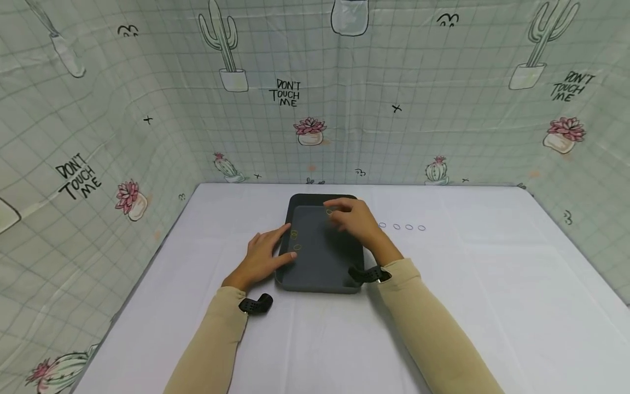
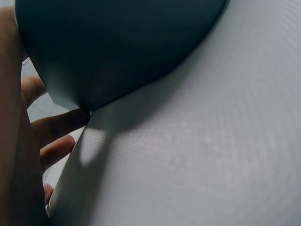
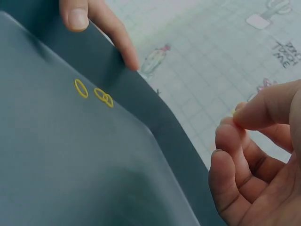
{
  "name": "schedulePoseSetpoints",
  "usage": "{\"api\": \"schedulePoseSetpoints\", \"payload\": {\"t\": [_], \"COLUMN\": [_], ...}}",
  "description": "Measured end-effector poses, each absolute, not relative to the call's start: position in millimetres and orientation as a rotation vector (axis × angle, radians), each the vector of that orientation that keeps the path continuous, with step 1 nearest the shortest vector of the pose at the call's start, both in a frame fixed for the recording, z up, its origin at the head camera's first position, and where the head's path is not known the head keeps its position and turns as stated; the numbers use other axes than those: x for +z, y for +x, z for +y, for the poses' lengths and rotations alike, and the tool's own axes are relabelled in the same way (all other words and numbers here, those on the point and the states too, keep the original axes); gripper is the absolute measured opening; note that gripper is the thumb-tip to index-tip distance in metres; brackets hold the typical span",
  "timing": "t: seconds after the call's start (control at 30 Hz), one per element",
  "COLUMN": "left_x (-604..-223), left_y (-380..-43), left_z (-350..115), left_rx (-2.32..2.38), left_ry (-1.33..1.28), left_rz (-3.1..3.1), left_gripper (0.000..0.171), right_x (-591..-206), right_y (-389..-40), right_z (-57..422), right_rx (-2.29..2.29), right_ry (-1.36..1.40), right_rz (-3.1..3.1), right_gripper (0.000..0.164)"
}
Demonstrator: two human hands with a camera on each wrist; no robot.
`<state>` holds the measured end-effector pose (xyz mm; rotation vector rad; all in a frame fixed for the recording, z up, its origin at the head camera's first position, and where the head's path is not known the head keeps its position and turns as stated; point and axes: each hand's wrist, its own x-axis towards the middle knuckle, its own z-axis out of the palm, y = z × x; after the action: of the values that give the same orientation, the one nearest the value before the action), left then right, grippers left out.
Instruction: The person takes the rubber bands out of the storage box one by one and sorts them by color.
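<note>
My right hand (image 1: 359, 223) is over the far part of a dark grey tray (image 1: 322, 273), pinching a small yellow ring (image 1: 329, 212) between thumb and fingertips. Only a sliver of that ring shows in the right wrist view. Three more thin yellow rings (image 3: 81, 88) lie on the tray floor by its left wall, two of them overlapping. My left hand (image 1: 261, 254) rests at the tray's left side, thumb over the rim and fingers spread. In the left wrist view, its fingers (image 2: 61, 126) reach along the outside of the tray.
Several thin rings (image 1: 396, 226) lie in a row on the white table (image 1: 467, 284), right of the tray. A cloth (image 1: 394, 142) printed with cacti hangs behind the table and at both sides. Black straps with small devices sit on both wrists.
</note>
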<state>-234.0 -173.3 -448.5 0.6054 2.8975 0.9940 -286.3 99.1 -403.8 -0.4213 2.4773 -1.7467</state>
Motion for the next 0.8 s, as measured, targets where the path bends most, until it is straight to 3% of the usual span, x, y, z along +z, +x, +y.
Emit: {"api": "schedulePoseSetpoints", "payload": {"t": [0.37,0.8], "left_x": [-452.2,-451.2], "left_y": [-231.2,-233.1], "left_z": [-176.3,-173.9], "left_rx": [1.031,1.015], "left_ry": [0.615,0.620], "left_rz": [2.888,2.897], "left_gripper": [0.080,0.080], "right_x": [-412.0,-416.1], "right_y": [-273.6,-269.8], "right_z": [126.6,159.4], "right_rx": [-1.926,-1.995], "right_ry": [-0.336,-0.235], "right_rz": [2.372,2.371], "right_gripper": [0.028,0.031]}}
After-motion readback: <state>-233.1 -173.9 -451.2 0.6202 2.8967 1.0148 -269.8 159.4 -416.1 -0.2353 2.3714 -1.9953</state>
